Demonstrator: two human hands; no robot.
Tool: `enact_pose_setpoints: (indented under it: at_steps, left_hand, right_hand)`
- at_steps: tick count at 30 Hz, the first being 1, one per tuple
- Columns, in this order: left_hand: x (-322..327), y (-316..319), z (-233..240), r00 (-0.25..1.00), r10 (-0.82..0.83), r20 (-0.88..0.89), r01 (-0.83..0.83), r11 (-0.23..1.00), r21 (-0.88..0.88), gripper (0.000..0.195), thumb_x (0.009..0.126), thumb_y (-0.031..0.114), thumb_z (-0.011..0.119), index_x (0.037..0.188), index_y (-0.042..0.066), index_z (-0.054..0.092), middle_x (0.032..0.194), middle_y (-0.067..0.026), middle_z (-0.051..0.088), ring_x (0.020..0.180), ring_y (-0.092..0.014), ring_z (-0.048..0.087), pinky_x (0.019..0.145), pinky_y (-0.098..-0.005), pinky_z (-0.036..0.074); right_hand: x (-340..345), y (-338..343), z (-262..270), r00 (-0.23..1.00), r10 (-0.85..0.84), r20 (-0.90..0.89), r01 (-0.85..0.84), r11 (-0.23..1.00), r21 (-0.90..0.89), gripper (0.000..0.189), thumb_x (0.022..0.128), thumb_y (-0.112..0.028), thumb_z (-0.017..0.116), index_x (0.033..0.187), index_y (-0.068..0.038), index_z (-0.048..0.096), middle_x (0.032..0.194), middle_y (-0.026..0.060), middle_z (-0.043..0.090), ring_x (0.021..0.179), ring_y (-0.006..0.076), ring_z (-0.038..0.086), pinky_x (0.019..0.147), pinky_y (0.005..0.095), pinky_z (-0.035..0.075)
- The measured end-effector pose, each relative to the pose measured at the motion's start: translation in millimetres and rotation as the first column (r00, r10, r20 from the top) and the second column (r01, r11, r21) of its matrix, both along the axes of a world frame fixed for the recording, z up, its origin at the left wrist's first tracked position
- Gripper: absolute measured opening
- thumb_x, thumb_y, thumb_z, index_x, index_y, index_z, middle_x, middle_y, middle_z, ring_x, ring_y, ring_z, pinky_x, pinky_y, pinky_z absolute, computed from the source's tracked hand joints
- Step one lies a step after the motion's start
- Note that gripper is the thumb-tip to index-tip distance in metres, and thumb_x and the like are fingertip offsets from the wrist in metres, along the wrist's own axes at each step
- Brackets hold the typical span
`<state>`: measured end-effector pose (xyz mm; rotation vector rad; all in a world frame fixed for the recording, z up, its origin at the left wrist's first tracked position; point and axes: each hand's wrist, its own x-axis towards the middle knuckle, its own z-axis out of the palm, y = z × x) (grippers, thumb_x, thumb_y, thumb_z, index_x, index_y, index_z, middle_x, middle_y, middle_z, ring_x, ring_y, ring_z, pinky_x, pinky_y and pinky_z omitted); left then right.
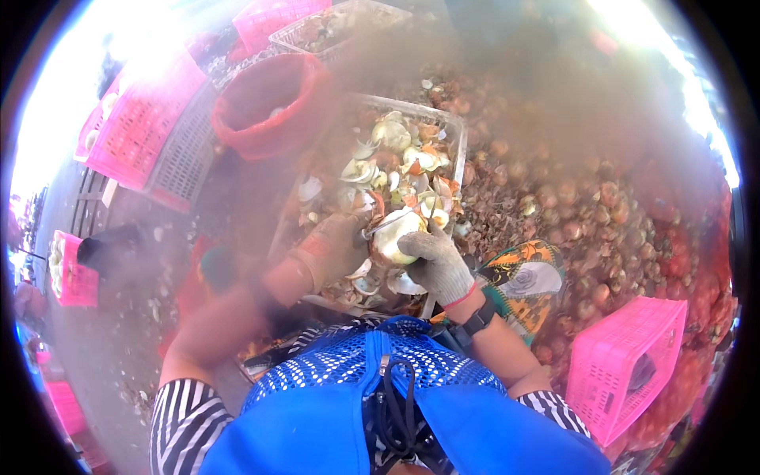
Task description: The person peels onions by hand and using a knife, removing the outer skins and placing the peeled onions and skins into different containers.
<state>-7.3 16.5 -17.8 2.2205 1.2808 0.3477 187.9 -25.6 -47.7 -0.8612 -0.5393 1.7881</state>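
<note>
My left hand (338, 248), in a worn glove, is shut on a thin-bladed tool, probably a knife; its blade lies across the top of a large, pale peeled onion (396, 236). The gloved fingers of my right hand (436, 261) hold this onion from the right side. Both hands are over a white plastic crate (461, 148) filled with onion skins and cut pieces (362, 171). The grip of the tool is hidden inside my left glove.
Many unpeeled onions (567, 196) and dry skins cover the ground at right. A pink crate (629, 362) stands at lower right. A red tub (261, 142) stands beyond the crate at left, near stacked pink crates (148, 119). Haze blurs parts of the view.
</note>
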Motion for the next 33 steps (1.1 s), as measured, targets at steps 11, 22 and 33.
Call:
enact_pose_setpoints:
  at_steps: [11, 22, 33]
  left_hand:
    - [10, 6, 1, 0.780, 0.518, 0.351, -0.147, 0.697, -0.702, 0.054, 0.091, 0.043, 0.066, 0.132, 0.008, 0.057, 0.105, -0.0098, 0.066, 0.070, -0.018, 0.065, 0.059, -0.0310, 0.055]
    - [-4, 2, -68, 0.662, 0.279, 0.696, 0.025, 0.919, -0.393, 0.026, 0.092, 0.023, 0.066, 0.103, 0.000, 0.066, 0.084, -0.0050, 0.066, 0.068, -0.016, 0.062, 0.056, -0.0310, 0.052]
    - [18, -6, -41, 0.615, 0.628, 0.477, -0.419, 0.773, -0.476, 0.022, 0.094, 0.020, 0.063, 0.102, 0.000, 0.068, 0.080, -0.0058, 0.068, 0.069, -0.013, 0.062, 0.060, -0.0298, 0.053]
  right_hand:
    - [3, 18, 47, 0.073, 0.304, 0.950, -0.502, 0.834, -0.228, 0.071, 0.063, -0.050, 0.077, 0.114, -0.003, 0.065, 0.111, 0.0177, 0.068, 0.100, 0.0278, 0.068, 0.089, 0.0348, 0.053]
    - [3, 15, -9, 0.937, -0.090, 0.339, 0.071, 0.995, 0.067, 0.076, 0.078, -0.019, 0.079, 0.138, 0.002, 0.038, 0.124, 0.0163, 0.058, 0.106, 0.0289, 0.063, 0.087, 0.0362, 0.055]
    - [-22, -5, -33, 0.990, 0.107, -0.095, -0.115, 0.990, -0.081, 0.067, 0.082, -0.010, 0.071, 0.141, -0.002, 0.040, 0.121, 0.0127, 0.060, 0.107, 0.0246, 0.062, 0.082, 0.0375, 0.053]
